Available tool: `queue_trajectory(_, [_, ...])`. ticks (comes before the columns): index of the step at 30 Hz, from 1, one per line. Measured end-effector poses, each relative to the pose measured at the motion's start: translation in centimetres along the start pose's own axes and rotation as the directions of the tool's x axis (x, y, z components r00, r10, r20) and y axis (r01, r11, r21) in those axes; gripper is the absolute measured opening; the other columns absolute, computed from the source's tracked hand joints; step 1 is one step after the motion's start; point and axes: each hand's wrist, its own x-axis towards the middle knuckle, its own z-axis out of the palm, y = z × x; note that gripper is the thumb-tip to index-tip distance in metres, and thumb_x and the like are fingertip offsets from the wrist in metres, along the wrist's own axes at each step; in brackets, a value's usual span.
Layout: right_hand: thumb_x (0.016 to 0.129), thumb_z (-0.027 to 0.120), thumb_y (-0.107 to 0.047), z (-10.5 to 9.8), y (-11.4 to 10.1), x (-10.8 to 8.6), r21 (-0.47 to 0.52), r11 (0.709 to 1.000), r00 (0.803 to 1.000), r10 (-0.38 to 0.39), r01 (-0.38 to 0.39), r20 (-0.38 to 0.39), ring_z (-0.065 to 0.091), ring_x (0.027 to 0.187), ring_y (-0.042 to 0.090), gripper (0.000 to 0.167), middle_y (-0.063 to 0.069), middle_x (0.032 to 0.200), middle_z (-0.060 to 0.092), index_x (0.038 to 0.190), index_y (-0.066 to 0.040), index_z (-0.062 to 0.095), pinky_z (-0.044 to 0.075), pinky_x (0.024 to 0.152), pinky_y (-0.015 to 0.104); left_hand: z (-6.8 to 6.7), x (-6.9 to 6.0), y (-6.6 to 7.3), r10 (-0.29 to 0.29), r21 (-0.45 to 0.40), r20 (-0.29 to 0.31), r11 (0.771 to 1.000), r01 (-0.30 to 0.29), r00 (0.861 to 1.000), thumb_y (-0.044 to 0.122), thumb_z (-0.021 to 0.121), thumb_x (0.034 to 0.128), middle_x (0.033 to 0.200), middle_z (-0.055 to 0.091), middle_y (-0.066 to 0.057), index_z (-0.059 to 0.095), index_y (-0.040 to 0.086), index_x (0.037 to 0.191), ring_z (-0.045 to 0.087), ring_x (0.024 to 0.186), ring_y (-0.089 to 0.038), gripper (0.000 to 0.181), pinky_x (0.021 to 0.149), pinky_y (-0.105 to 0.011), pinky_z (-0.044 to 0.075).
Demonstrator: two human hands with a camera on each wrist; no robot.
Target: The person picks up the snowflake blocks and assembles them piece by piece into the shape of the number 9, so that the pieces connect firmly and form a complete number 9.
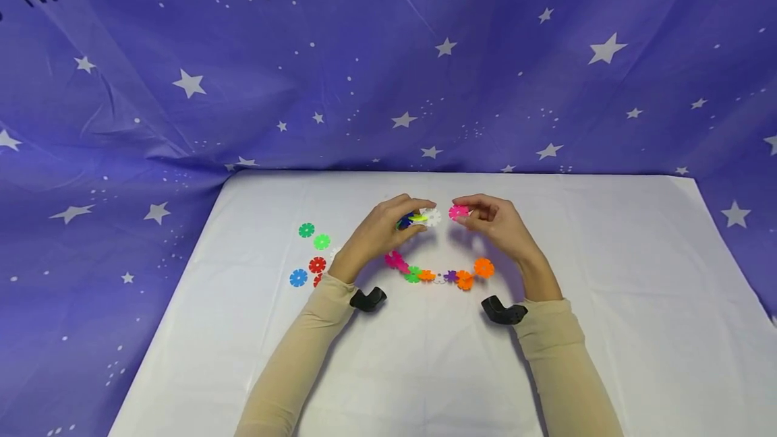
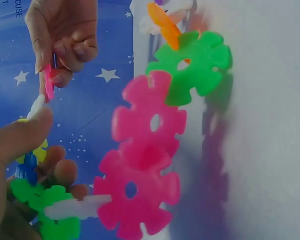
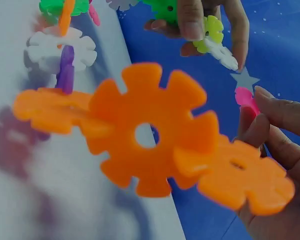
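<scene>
My left hand pinches the end of a chain of interlocking notched plastic discs, near a white disc. Beside that disc in the chain are a yellow disc and a blue disc. The chain curves down through pink discs, a green disc and a purple disc to orange discs. My right hand pinches a bright pink disc between thumb and fingers. In the head view a small gap separates it from the white disc.
Loose discs lie on the white-covered table left of my left forearm: a dark green disc, a light green disc, a red disc and a blue disc. A purple star-patterned cloth hangs behind.
</scene>
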Motion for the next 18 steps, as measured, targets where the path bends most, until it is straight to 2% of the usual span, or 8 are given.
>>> queue_trajectory(4, [0.09, 0.072, -0.018, 0.24, -0.36, -0.27, -0.001, 1.0, 0.999, 0.031, -0.031, -0.004, 0.057, 0.076, 0.028, 0.043, 0.0, 0.088, 0.069, 0.128, -0.002, 0.062, 0.049, 0.067, 0.028, 0.1, -0.15, 0.03, -0.004, 0.006, 0.01, 1.0, 0.004, 1.0, 0.021, 0.072, 0.0894, 0.096, 0.06, 0.0, 0.057, 0.024, 0.138, 0.052, 0.074, -0.016, 0.051, 0.068, -0.023, 0.044])
queue_trajectory(8, [0.089, 0.073, -0.019, 0.38, -0.5, -0.44, 0.003, 0.999, 0.999, 0.051, -0.051, -0.006, 0.058, 0.077, 0.027, 0.042, -0.005, 0.087, 0.069, 0.127, -0.003, 0.063, 0.05, 0.07, 0.029, 0.31, -0.06, 0.11, 0.011, 0.003, -0.001, 1.0, -0.011, 1.0, 0.02, 0.07, 0.0915, 0.094, 0.058, -0.001, 0.059, 0.023, 0.136, 0.054, 0.074, -0.023, 0.046, 0.066, -0.023, 0.043])
queue_trajectory(15, [0.088, 0.074, -0.015, 0.66, -0.39, -0.22, 0.055, 0.998, 0.999, 0.04, -0.04, -0.014, 0.061, 0.074, 0.018, 0.04, -0.004, 0.087, 0.067, 0.123, 0.0, 0.063, 0.053, 0.071, 0.028, 0.14, -0.16, 0.23, -0.005, 0.057, 0.02, 0.998, 0.004, 1.0, 0.02, 0.069, 0.0919, 0.092, 0.055, 0.001, 0.053, 0.028, 0.142, 0.047, 0.072, -0.011, 0.053, 0.065, -0.021, 0.043])
queue_trajectory(18, [0.088, 0.073, -0.013, 0.82, -0.4, -0.02, 0.082, 0.996, 1.0, 0.021, -0.019, -0.016, 0.06, 0.073, 0.017, 0.04, -0.001, 0.088, 0.065, 0.124, 0.003, 0.062, 0.054, 0.072, 0.026, 0.07, -0.22, 0.26, 0.012, 0.083, -0.006, 0.997, -0.011, 1.0, 0.018, 0.071, 0.0907, 0.091, 0.056, 0.0, 0.058, 0.024, 0.138, 0.046, 0.071, -0.01, 0.049, 0.064, -0.022, 0.043])
